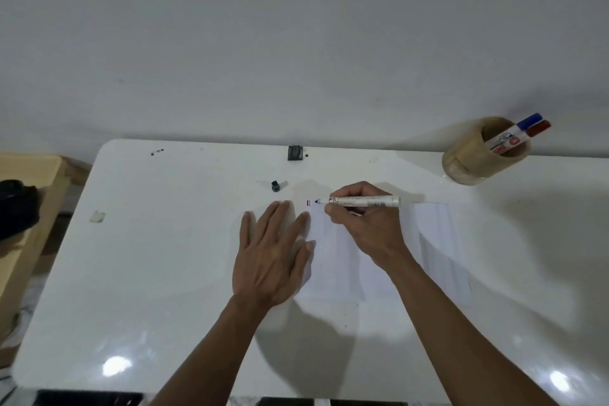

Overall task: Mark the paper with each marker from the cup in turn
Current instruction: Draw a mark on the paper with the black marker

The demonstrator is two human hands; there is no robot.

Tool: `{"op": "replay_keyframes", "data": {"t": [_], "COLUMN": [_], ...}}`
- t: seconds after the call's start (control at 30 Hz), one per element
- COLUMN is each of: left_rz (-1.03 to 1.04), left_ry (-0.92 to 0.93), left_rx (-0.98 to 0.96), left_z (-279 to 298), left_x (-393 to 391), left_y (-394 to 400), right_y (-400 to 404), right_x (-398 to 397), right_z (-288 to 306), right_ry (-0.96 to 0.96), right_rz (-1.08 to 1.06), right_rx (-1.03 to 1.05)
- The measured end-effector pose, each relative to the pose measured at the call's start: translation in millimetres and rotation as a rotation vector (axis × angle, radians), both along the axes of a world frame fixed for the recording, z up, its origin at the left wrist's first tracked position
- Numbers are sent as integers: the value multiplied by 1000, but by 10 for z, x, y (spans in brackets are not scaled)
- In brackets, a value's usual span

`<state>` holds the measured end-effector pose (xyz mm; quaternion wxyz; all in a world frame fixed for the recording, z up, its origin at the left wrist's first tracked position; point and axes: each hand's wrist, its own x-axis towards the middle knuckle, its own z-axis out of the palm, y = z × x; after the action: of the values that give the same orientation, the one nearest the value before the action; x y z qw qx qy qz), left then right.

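A white sheet of paper [435, 241] lies on the white table [164, 257]. My left hand [273, 254] rests flat with spread fingers on the paper's left edge. My right hand [359, 224] grips an uncapped white marker [365, 201] lying nearly level, its dark tip pointing left and touching the paper's top left corner, beside small blue and red marks [308, 203]. A wooden cup [478, 155] at the back right holds a blue-capped marker [529, 121] and a red-capped marker [537, 128]. A black marker cap [275, 186] stands on the table behind my left hand.
A black block [295, 153] sits at the table's back edge by the wall. A scrap of tape [98, 216] lies on the left. Left of the table stands a wooden piece [29, 175] with a dark object [16, 208] on it.
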<state>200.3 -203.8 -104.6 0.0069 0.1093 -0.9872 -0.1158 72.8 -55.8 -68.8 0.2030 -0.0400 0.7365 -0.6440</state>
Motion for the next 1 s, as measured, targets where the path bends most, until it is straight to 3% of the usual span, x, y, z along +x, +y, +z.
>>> {"op": "replay_keyframes", "data": {"t": [0.2, 1.0], "left_rz": [10, -3], "left_ry": [5, 206], "left_rx": [-27, -67], "left_z": [-35, -231], "left_x": [-15, -6], "left_y": [-4, 11], "right_y": [-96, -148], "right_x": [-141, -152], "right_z": [-241, -414], "right_ry": [114, 138], "right_rz": [32, -25], "right_rx": [57, 98]}}
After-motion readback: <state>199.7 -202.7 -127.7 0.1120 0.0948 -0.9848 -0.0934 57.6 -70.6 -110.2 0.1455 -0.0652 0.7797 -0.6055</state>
